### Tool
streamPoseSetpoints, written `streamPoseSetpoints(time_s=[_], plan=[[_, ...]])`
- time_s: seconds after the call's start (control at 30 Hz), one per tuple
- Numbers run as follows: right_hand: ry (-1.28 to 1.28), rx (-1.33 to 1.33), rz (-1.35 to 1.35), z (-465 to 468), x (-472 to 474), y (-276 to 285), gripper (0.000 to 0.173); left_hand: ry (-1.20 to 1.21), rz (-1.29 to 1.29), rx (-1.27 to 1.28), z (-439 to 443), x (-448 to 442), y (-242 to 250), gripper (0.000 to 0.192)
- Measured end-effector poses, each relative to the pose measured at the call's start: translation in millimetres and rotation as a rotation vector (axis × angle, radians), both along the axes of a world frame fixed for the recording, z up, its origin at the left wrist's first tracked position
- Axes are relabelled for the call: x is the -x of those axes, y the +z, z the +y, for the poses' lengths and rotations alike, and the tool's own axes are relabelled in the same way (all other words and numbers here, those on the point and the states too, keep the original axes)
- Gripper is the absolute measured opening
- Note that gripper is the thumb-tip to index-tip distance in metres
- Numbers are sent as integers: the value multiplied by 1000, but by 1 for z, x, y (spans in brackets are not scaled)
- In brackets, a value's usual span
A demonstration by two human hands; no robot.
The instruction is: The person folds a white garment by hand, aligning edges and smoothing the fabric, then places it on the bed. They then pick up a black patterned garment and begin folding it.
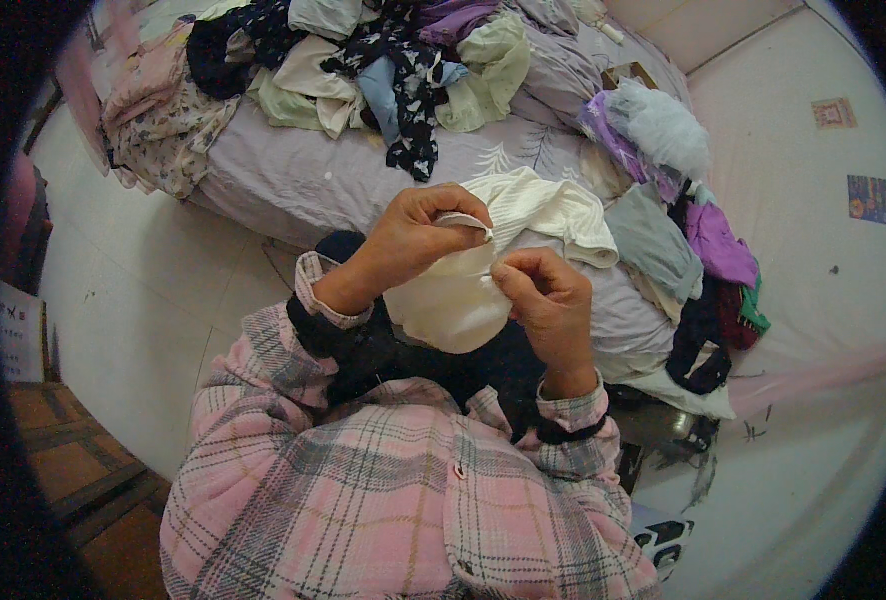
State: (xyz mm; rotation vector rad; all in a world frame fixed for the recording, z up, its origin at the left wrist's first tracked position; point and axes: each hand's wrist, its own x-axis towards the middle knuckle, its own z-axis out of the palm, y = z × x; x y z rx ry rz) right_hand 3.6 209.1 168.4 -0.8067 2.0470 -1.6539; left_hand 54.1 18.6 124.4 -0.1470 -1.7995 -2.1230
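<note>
A cream, thin padded piece [454, 311], possibly a bra cup insert, hangs between my hands above my lap. My left hand [413, 240] pinches its upper edge between thumb and forefinger, where a pale curved rim shows. Lower and to the right, my right hand [544, 289] grips the side of the same piece with thumb and bent forefinger. Just beyond both hands, a white ribbed knit garment [548, 214] lies crumpled on the edge of the bed [278, 172]. Whether the piece joins that garment is hidden behind my fingers.
Clothes are heaped along the bed's far side, among them a black patterned garment [413, 105] and a pale green one [491, 71]. At right lie a grey folded cloth [654, 240], a purple garment [722, 241] and a white fluffy bundle [660, 127]. A wooden surface [75, 450] is at lower left.
</note>
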Motion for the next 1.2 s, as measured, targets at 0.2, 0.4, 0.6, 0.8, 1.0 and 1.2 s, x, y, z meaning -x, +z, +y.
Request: streamPoseSetpoints(time_s=[0.2, 0.4, 0.6, 0.8, 1.0, 1.2], plan=[[-30, -6, -11, 3, -1, 6, 15, -34, -135, -179, -1, -2, 0, 12], [-270, 41, 145, 7, 6, 7, 17, -43, -70, -227, -2, -1, 1, 11], [-262, 33, 343, -5, -5, -1, 19, -86, -72, -204, 11, -1, 0, 7], [-215, 65, 375, -12, -16, -4, 19, -87, -52, -183, 15, 1, -5, 8], [-207, 115, 439, -16, -16, -9, 21, -98, -47, -172, 13, 2, -7, 10], [-240, 90, 571, -16, -16, -12, 22, -86, -79, -133, 13, 3, -10, 11]])
